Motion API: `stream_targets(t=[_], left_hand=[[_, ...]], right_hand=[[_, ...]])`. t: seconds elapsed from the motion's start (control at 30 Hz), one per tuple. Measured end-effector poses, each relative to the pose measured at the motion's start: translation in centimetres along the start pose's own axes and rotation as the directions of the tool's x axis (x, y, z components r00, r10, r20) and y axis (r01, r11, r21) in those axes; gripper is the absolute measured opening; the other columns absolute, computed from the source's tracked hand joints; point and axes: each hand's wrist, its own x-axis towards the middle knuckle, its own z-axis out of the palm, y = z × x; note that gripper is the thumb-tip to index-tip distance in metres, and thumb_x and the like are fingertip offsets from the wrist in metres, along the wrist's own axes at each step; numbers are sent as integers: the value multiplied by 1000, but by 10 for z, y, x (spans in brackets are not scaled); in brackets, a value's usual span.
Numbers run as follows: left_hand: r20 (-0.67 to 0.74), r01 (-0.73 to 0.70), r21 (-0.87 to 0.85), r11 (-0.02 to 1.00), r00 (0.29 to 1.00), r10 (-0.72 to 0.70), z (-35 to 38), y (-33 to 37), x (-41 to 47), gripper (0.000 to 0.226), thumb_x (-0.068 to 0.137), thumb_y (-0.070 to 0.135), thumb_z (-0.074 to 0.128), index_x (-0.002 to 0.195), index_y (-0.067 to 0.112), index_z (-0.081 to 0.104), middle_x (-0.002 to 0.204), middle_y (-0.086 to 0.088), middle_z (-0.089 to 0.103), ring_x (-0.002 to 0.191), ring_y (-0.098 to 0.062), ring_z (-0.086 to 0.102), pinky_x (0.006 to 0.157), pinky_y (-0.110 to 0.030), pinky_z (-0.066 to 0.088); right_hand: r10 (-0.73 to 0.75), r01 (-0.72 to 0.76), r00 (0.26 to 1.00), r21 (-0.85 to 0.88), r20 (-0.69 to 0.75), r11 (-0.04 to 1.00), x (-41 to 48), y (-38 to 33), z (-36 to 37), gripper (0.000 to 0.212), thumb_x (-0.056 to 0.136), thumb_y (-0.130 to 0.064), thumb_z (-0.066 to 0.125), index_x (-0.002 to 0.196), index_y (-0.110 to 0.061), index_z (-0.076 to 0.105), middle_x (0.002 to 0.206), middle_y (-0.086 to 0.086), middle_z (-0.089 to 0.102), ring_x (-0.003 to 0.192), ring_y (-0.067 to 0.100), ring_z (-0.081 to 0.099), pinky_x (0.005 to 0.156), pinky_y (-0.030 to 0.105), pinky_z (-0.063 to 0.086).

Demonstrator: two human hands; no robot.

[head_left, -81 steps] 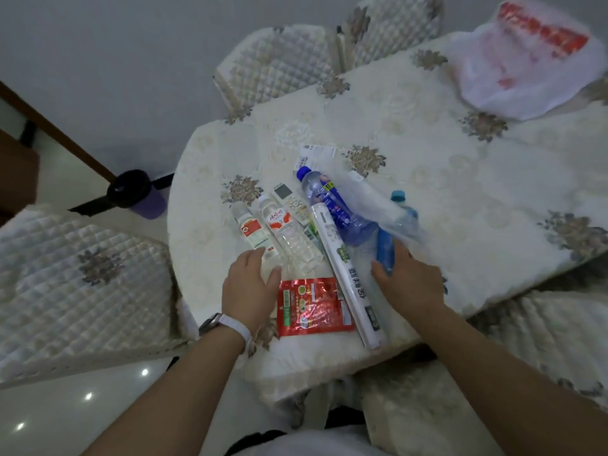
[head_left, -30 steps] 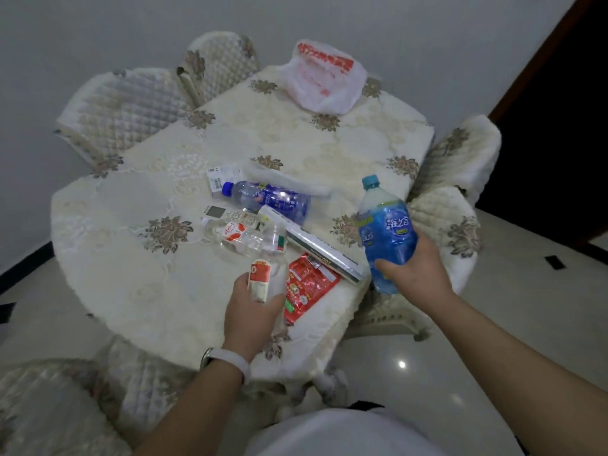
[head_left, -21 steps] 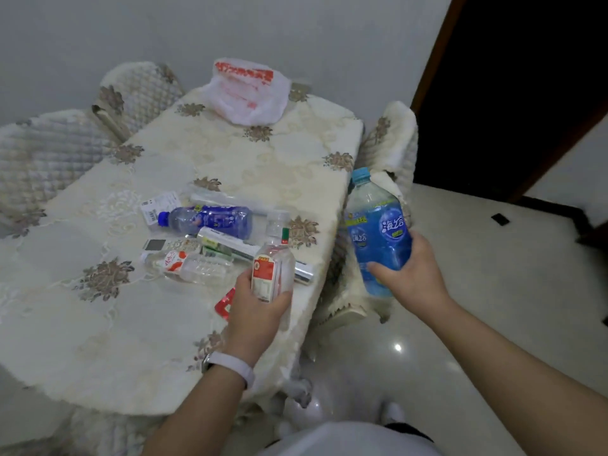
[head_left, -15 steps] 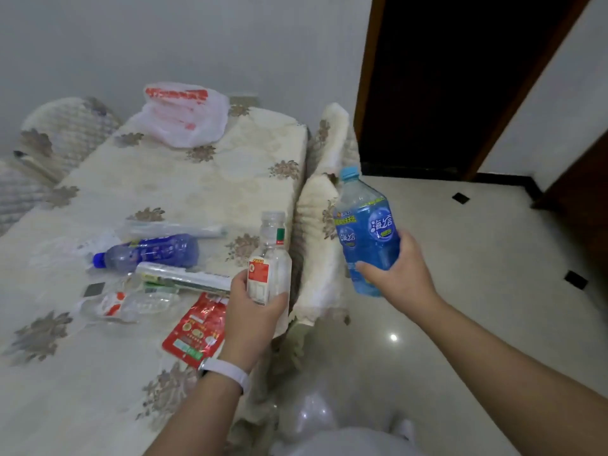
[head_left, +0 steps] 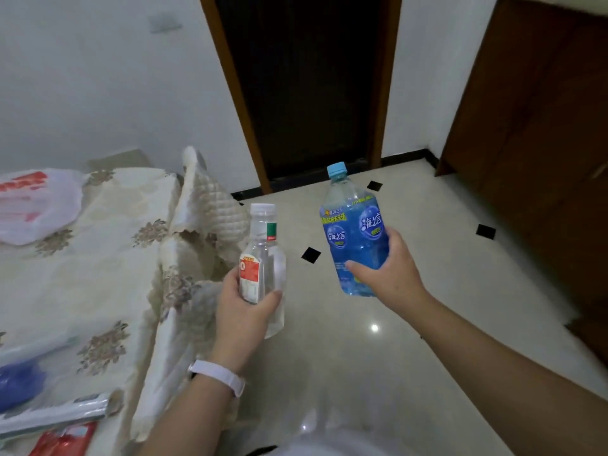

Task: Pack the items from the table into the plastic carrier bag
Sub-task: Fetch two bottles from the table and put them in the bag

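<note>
Small clear bottle [head_left: 263, 258], see-through, with a white cap, a red-and-white label on its side and a green-and-red strip at the neck. Stands upright in the left hand [head_left: 245, 311], fingers [head_left: 232, 281] curled round its lower half, thumb across the front, clamped on it. Larger blue bottle [head_left: 353, 238] just to the right of those fingers: pale blue cap, clear shoulder, bright blue wrap with white round marks and a yellow-green band. Tilts slightly, gripped low in the right hand [head_left: 388, 274], thumb in front, fingers wrapped behind. Both bottles apart from each other, held over the glossy floor [head_left: 411, 324].

White wristband [head_left: 217, 376] on the left wrist. Left of the left fingers, the table [head_left: 98, 258] under a flowered cloth, a quilted chair cover [head_left: 210, 205] against its edge. Far beyond those fingers, at the table's back, the plastic carrier bag [head_left: 36, 205], white with red print, lying slumped. Below and left of the wrist: a silver roll [head_left: 56, 413], a red packet [head_left: 64, 439], a blurred dark-blue lying bottle [head_left: 16, 380].
</note>
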Motion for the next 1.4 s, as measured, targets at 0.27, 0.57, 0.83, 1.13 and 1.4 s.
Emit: stream_targets(t=[0.27,0.57,0.83,1.13,1.4], left_hand=[[58,-19,8,1000,998,18,64,25,52,58,72,13,83,119,25,52,104,8,65,91,-9,65,75,-25,50],[138,78,-94,992,988,-64,128,15,179,55,62,24,81,111,27,56,99,-3,70,86,-19,68,75,-30,52],[199,117,-201,973,977,-77,161,26,343,49,75,6,78,113,23,53,99,2,68,80,-10,67,67,-21,51],[130,107,-216,971,988,-80,163,50,494,46,80,9,76,117,22,52,101,5,66,85,-12,66,66,-21,47],[10,188,-145,971,982,-188,196,45,603,45,79,12,77,114,25,52,95,5,66,81,-11,66,63,-19,48]], right_hand=[[42,-38,997,60,-60,997,58,20,-36,76,70,-35,85,132,-30,42,125,-11,55,111,5,56,88,26,51],[96,-98,991,-13,-91,995,163,32,-26,69,65,-41,83,122,-39,44,124,-12,56,109,2,58,91,29,50],[109,-123,988,-127,-112,984,319,-2,12,71,70,-32,85,128,-33,44,124,-11,55,111,5,57,87,26,51],[57,-57,998,-169,-8,984,455,-27,71,79,66,-41,83,133,-34,42,125,-14,54,114,4,55,92,30,52],[72,-61,992,-107,102,992,611,-1,112,80,66,-38,85,133,-29,44,126,-9,56,110,5,58,89,28,53]])
